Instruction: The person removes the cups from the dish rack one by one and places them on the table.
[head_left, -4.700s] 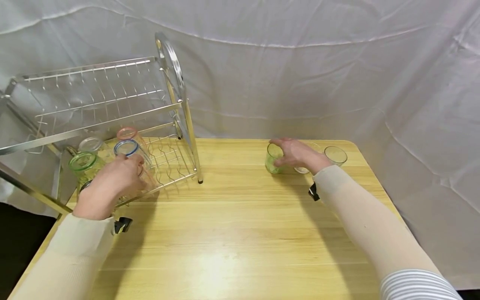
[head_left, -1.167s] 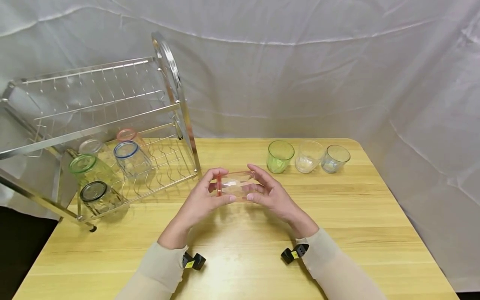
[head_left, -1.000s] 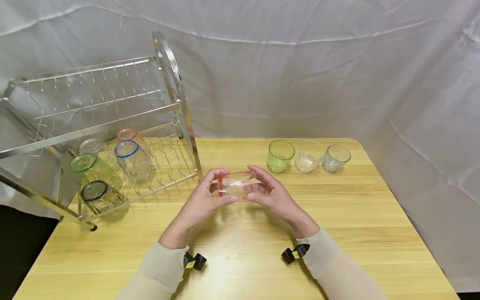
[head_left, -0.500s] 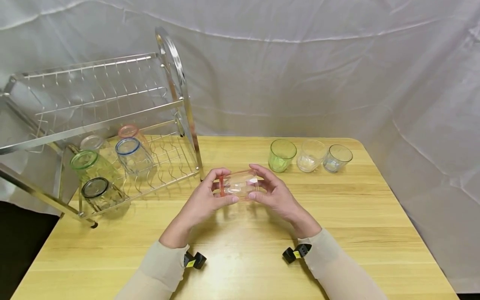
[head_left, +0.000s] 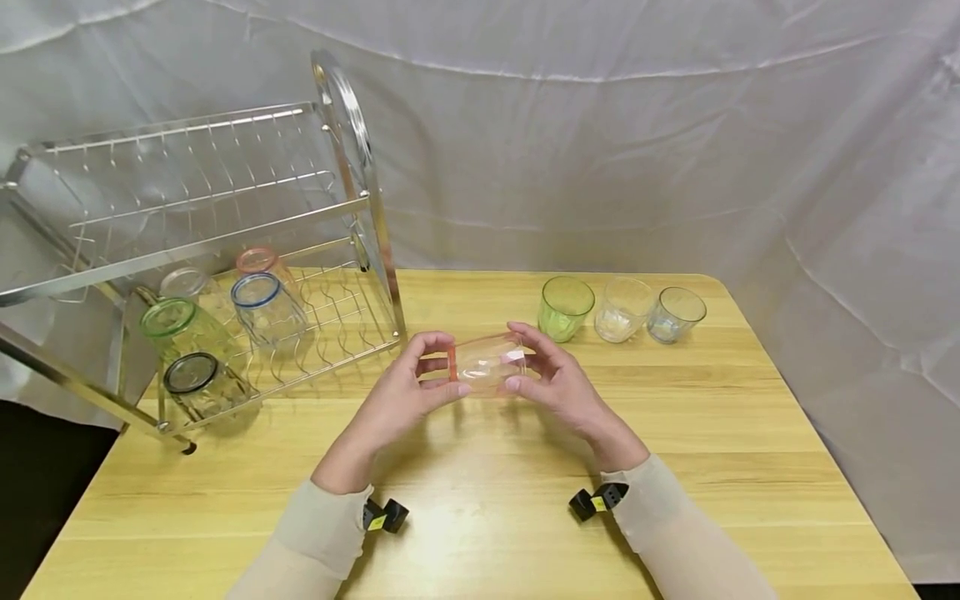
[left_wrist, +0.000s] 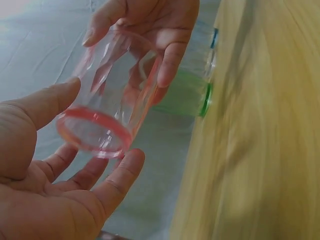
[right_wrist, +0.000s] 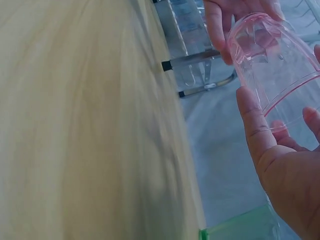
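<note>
A clear pink-tinted glass tumbler [head_left: 486, 363] lies sideways in the air above the table, its thick pink base to the left and its mouth to the right. My left hand [head_left: 397, 387] holds the base end, thumb in front and fingertips at the upper edge. At the mouth end my right hand [head_left: 564, 387] grips the glass between thumb and fingers. The left wrist view shows the tumbler's pink base ring [left_wrist: 95, 131] close to the left thumb and fingers. In the right wrist view, the right fingers [right_wrist: 255, 117] lie along the mouth end.
At left stands a two-tier metal dish rack [head_left: 375, 250]. Its lower tier bears several upturned glasses, among them a blue-based one [head_left: 270, 312] and a dark-based one [head_left: 206, 383]. Green [head_left: 566, 310], clear [head_left: 622, 310] and bluish [head_left: 675, 315] glasses stand upright at back right.
Earlier my left hand was at the rack's glasses and my right at the green glass. Both hands then came together on the pink tumbler; it has since shifted slightly right and tilted, mouth end higher.
</note>
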